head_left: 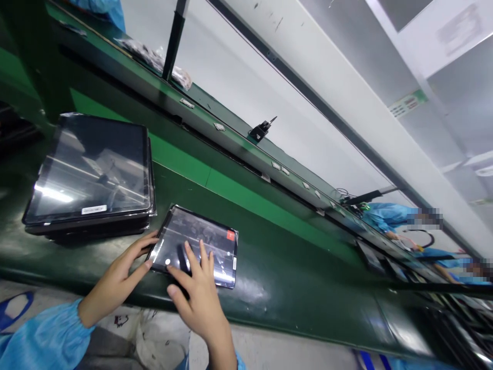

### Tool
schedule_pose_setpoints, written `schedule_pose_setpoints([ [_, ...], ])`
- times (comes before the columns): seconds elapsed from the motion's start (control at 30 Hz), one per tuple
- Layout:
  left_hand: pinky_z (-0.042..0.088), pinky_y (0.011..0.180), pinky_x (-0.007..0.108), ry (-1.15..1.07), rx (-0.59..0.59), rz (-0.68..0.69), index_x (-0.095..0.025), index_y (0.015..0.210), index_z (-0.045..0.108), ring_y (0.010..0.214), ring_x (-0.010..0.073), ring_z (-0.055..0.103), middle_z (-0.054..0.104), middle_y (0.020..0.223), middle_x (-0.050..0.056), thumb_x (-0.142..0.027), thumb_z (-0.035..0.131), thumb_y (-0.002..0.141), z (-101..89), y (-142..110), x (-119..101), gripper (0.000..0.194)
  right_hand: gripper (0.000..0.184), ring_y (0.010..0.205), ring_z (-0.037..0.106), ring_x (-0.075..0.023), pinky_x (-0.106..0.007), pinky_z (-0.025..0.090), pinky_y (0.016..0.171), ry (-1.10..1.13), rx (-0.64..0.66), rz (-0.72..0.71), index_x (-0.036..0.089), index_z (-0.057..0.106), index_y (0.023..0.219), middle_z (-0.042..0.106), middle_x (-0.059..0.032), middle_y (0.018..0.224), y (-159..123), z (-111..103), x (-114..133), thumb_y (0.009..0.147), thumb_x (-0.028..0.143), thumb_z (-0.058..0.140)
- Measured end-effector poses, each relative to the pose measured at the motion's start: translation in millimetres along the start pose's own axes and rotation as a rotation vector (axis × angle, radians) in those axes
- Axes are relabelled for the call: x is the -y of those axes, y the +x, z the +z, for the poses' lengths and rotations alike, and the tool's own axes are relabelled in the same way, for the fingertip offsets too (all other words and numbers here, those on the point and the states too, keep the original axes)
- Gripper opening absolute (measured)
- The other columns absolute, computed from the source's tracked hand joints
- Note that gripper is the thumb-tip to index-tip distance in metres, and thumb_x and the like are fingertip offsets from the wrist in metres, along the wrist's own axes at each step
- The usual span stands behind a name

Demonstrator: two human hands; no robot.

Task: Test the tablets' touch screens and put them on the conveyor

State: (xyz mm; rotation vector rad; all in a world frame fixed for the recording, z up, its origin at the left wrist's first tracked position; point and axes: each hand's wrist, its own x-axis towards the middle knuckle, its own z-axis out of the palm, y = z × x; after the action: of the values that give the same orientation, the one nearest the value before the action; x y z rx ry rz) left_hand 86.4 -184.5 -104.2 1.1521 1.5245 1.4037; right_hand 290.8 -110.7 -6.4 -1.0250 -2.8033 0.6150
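Note:
A dark glossy tablet-like panel (215, 241) lies on the green bench, covered in shiny film, with a red sticker and a small white label at its right side. My left hand (121, 270) holds the panel's left edge, thumb at the near corner and fingers along the side. Over the panel's near half, my right hand (202, 293) is spread, its fingertips at the surface; whether every finger touches cannot be made out. To the left, beside the panel, stands a stack of larger dark film-wrapped panels (96, 164) with a white label on the top one.
A raised green shelf (231, 139) runs along the back, carrying a black plug adapter (260, 131) and plastic-wrapped items (150, 56). A post (175, 41) rises from it. Farther right, people in blue sleeves (387, 216) work near more dark panels (454, 329). The bench's front edge (292, 331) is close.

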Motion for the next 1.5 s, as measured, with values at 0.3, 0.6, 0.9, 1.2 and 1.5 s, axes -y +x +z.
schedule_pose_setpoints([
  [0.3, 0.04, 0.115, 0.048, 0.012, 0.006, -0.038, -0.033, 0.133, 0.052, 0.142, 0.0285, 0.04, 0.041, 0.155, 0.002, -0.047, 0.052, 0.096, -1.8, -2.3, 2.0, 0.04, 0.045, 0.153, 0.005, -0.0405, -0.079, 0.015, 0.11, -0.078, -0.432, 0.459, 0.028, 0.056, 0.139, 0.026, -0.0103, 0.163, -1.5, -14.3, -94.3, 0.101, 0.045, 0.037],
  [0.6, 0.04, 0.114, 0.046, -0.005, -0.03, -0.027, -0.03, 0.134, 0.053, 0.14, 0.0293, 0.043, 0.043, 0.154, 0.005, -0.046, 0.052, 0.096, 0.5, -1.8, -0.5, 0.042, 0.032, 0.152, 0.016, -0.0309, -0.064, 0.024, 0.116, 0.181, -0.597, 0.387, 0.022, 0.065, 0.108, 0.045, -0.0116, 0.152, -31.1, -2.6, -71.7, 0.101, 0.04, 0.04],
  [0.9, 0.039, 0.115, 0.047, 0.029, -0.02, -0.02, -0.032, 0.133, 0.053, 0.142, 0.0286, 0.041, 0.043, 0.154, 0.003, -0.045, 0.051, 0.096, -1.6, -1.8, -1.9, 0.039, 0.028, 0.151, 0.02, -0.0299, -0.063, 0.029, 0.115, 0.206, -0.515, 0.36, 0.025, 0.067, 0.114, 0.049, -0.0092, 0.15, -52.9, 14.4, -54.0, 0.1, 0.034, 0.044],
  [1.2, 0.038, 0.115, 0.049, 0.059, -0.013, -0.008, -0.031, 0.132, 0.054, 0.141, 0.0298, 0.041, 0.043, 0.154, 0.004, -0.046, 0.051, 0.096, -2.4, -1.1, 0.2, 0.039, 0.051, 0.154, 0.006, -0.0333, -0.068, 0.019, 0.117, 0.101, -0.463, 0.465, 0.025, 0.049, 0.144, 0.027, -0.0104, 0.163, -14.6, -0.7, -100.0, 0.102, 0.047, 0.032],
  [1.5, 0.038, 0.116, 0.048, 0.07, -0.011, -0.003, -0.032, 0.132, 0.053, 0.142, 0.0289, 0.04, 0.042, 0.155, 0.003, -0.045, 0.05, 0.096, -0.3, -2.3, 1.3, 0.038, 0.052, 0.154, 0.008, -0.029, -0.062, 0.02, 0.119, 0.168, -0.569, 0.486, 0.021, 0.055, 0.136, 0.033, -0.0119, 0.16, -20.1, -11.3, -108.1, 0.102, 0.05, 0.029],
])
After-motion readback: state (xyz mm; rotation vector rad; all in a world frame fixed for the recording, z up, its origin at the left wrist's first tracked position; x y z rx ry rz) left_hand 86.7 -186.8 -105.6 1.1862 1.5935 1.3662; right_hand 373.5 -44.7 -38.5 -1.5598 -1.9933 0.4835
